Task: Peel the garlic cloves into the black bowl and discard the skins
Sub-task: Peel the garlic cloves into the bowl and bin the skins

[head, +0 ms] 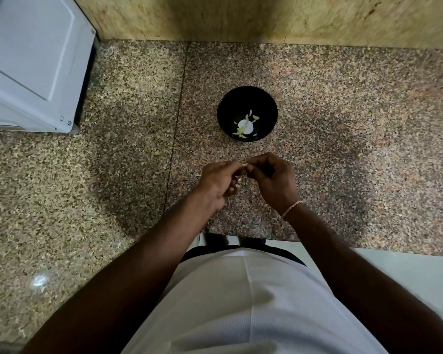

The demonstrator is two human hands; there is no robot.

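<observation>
A black bowl (247,98) stands on the speckled granite counter, holding several pale peeled garlic cloves (254,118) and a bright glare spot at its bottom. Just in front of the bowl my left hand (219,182) and my right hand (274,178) meet above the counter. Both pinch a small garlic clove (244,166) between their fingertips; only a pale sliver of it shows, the rest is hidden by fingers. A thin bit of skin pokes out under my left fingers.
A white appliance (33,62) sits at the back left of the granite counter (343,149). A yellowish stone wall (241,16) runs behind. The counter's front edge lies near my waist, with pale floor (407,274) at the right.
</observation>
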